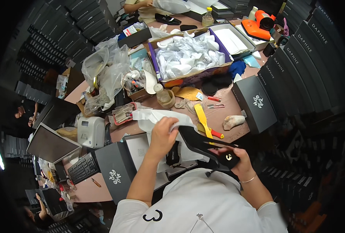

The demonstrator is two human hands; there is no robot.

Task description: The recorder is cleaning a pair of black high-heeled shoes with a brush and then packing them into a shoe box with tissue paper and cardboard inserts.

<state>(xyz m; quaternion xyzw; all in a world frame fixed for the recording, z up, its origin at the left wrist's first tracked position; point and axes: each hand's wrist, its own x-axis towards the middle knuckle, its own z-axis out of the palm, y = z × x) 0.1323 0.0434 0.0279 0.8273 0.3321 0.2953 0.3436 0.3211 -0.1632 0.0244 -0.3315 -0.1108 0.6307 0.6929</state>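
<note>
A black high-heeled shoe [196, 140] is held tilted in front of my chest. My right hand [242, 162] is closed around its heel end. At the toe end, my left hand [164, 135] is closed on white tissue paper [149, 117], which spreads out to the left and hangs below the fingers. Whether those fingers also grip the shoe's toe, I cannot tell. Beneath my arms an open shoebox [135, 147] shows its white inside, partly covered by tissue. In it lies a second black shoe [173, 156], half hidden by my left forearm and the paper.
A yellow brush [202, 116], a red-handled tool [216, 134] and a glass jar [164, 97] lie or stand beyond my hands. Farther back is a carton [188, 79] of crumpled white paper. A keyboard [83, 168] lies left; stacked dark shoeboxes [285, 77] rise right. Another person works opposite.
</note>
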